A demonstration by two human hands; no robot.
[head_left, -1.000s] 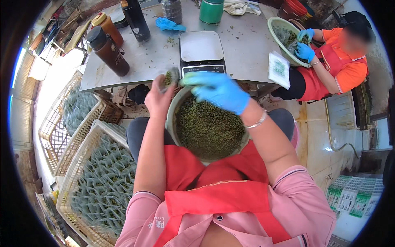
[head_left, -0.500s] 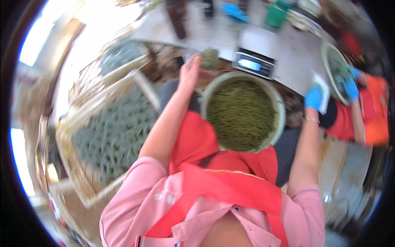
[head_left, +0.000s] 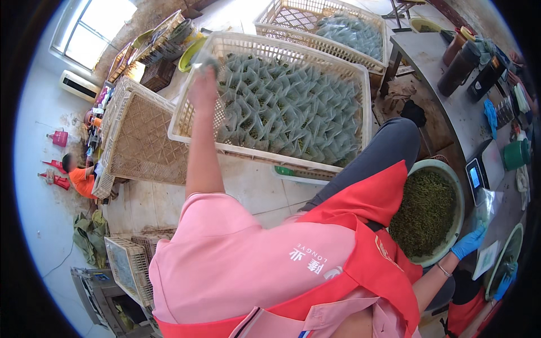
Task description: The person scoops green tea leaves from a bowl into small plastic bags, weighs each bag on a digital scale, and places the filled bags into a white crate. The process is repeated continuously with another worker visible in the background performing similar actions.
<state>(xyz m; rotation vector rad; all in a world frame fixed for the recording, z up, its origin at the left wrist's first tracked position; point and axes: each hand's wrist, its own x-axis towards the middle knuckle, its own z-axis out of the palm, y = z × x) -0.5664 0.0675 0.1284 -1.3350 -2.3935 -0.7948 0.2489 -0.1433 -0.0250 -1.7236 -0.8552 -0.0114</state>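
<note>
My bare left hand (head_left: pixel 203 90) reaches out over the far left corner of a cream plastic crate (head_left: pixel 360 84). It is closed on a small clear bag with green contents (head_left: pixel 208 65), both somewhat blurred. Rows of similar upright filled bags (head_left: pixel 287 107) pack the crate. At the right, my right hand (head_left: pixel 469 243) in a blue glove is closed on a thin clear plastic bag (head_left: pixel 488 209); no contents show in it. Beside that hand stands a pale green tub (head_left: pixel 459 186) of loose green stalks (head_left: pixel 422 214), close to my red apron.
A digital scale (head_left: pixel 483 169) sits on the metal table (head_left: pixel 428 50) with dark bottles (head_left: pixel 459 69). A second crate (head_left: pixel 287 17) of bags stands behind, an unfilled crate (head_left: pixel 149 138) at left. Another person's blue-gloved hand (head_left: pixel 505 281) is at a tub. A person in orange (head_left: pixel 81 179) is far left.
My view has swung left. My left hand has carried the filled bag from near the scale to the crate. My right hand has moved from the white flat object and now holds a clear bag.
</note>
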